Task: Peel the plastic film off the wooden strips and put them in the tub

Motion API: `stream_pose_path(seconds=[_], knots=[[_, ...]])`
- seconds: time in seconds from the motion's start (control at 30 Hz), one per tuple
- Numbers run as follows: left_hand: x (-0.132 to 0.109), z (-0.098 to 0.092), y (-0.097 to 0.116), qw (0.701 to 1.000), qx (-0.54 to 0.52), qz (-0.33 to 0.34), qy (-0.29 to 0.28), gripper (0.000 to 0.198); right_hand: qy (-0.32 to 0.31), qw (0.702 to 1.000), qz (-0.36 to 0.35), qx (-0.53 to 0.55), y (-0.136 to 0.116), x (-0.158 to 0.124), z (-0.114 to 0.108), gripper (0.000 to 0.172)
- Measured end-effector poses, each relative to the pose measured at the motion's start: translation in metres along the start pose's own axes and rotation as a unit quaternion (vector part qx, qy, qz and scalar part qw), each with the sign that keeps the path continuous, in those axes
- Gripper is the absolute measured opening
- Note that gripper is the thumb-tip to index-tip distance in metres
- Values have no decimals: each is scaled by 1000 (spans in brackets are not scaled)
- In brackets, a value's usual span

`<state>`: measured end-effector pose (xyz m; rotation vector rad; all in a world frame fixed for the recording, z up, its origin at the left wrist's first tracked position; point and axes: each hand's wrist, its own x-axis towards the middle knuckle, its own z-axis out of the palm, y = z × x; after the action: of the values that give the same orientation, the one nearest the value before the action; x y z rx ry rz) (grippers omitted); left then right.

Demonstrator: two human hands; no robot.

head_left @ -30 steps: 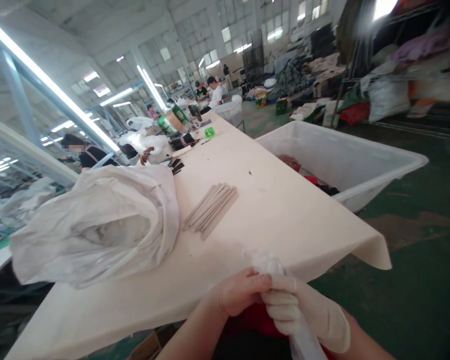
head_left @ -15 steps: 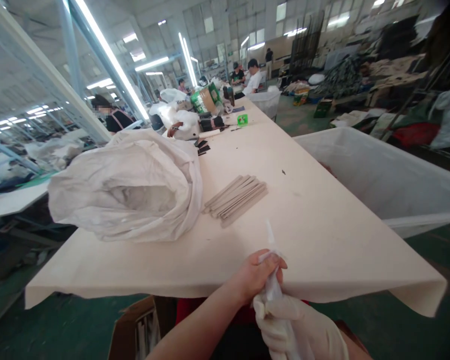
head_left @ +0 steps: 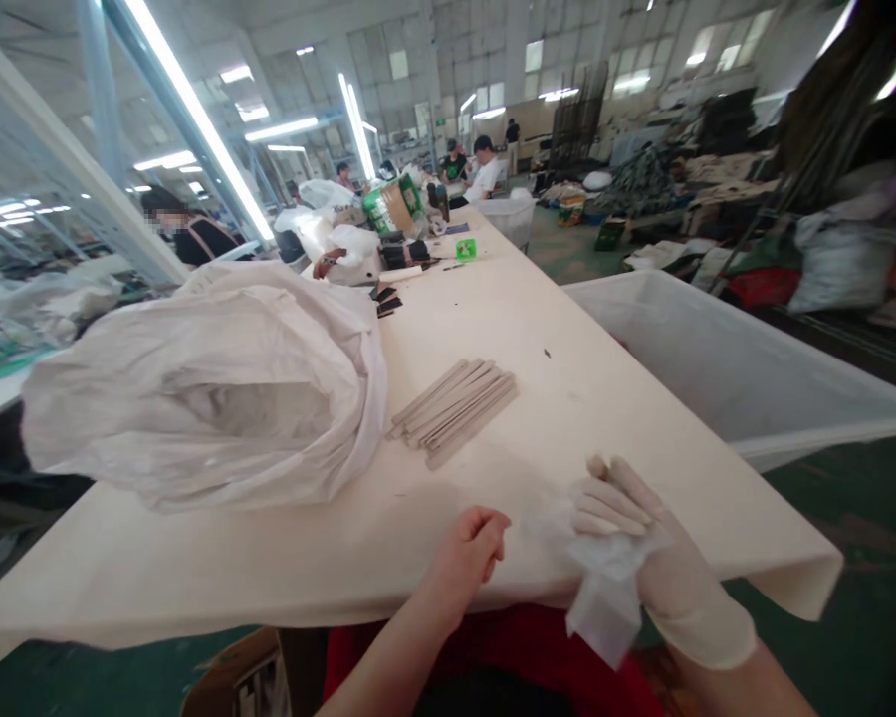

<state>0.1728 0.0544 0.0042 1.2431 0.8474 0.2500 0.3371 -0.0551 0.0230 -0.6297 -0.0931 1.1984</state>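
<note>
My right hand [head_left: 653,558] wears a white glove and grips a thin clear plastic bag [head_left: 604,597] at the near edge of the cream table [head_left: 597,398]; the bag droops below my palm. My bare left hand [head_left: 467,553] rests curled on the table edge just left of it, with nothing visible in its fingers. A stack of flat grey-beige strips [head_left: 454,398] lies on the table ahead of both hands. A big white crumpled sack [head_left: 209,383] lies open-mouthed to the left.
A large white plastic bin [head_left: 724,363] stands on the floor along the table's right side. Other people work at the far end among boxes, bags and a small green item [head_left: 465,248]. A cardboard box [head_left: 239,677] sits below the near edge.
My hands have come apart. The left hand let go of the plastic bag and now rests on the table edge; the gloved right hand rose onto the table holding the bag.
</note>
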Motion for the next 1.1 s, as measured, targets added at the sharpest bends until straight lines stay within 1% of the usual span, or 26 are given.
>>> stream_pose_path(seconds=[0.07,0.1,0.13,0.2,0.27,0.3,0.37,0.43,0.47,0.53,0.57,0.6,0.67,0.73,0.83,0.9,0.97,1.0,1.1], knots=[[-3,-5,11,995,56,63,50,32,7,997,2,76,5,3,5,8],[-5,-6,19,991,79,91,60,32,11,994,9,106,8,5,8,9],[-7,-5,26,987,101,111,55,32,18,992,15,121,11,8,11,10],[-14,-1,42,978,157,134,19,32,34,994,14,103,18,13,17,9],[-20,7,55,964,222,146,-8,33,39,997,-19,70,24,18,20,15],[-22,12,59,956,252,150,-10,33,40,997,-41,60,27,20,20,16],[-24,21,65,938,306,165,-3,34,46,995,-76,45,31,21,20,12],[-21,28,66,915,354,195,-4,35,64,994,-91,23,35,19,18,15],[-18,31,65,901,377,213,-5,33,75,993,-94,13,36,17,17,17],[-11,35,60,882,405,241,2,18,92,991,-95,3,38,13,14,20],[-7,35,58,883,404,240,11,11,96,991,-90,3,39,12,13,22],[-4,35,55,890,394,229,22,10,95,992,-81,5,40,11,12,24],[2,33,52,909,369,190,40,19,87,994,-64,10,39,9,11,26],[5,31,53,918,356,166,48,24,84,995,-60,14,38,9,10,26],[7,30,56,913,363,179,56,27,91,994,-52,24,38,11,7,30],[7,30,60,904,373,199,67,22,95,994,-30,36,39,14,3,32],[7,31,63,879,408,237,69,15,85,995,-11,59,41,17,0,32],[7,32,64,859,436,260,69,14,72,994,-1,77,42,19,-1,30],[8,33,67,775,533,332,77,15,9,991,41,128,42,21,0,14]])
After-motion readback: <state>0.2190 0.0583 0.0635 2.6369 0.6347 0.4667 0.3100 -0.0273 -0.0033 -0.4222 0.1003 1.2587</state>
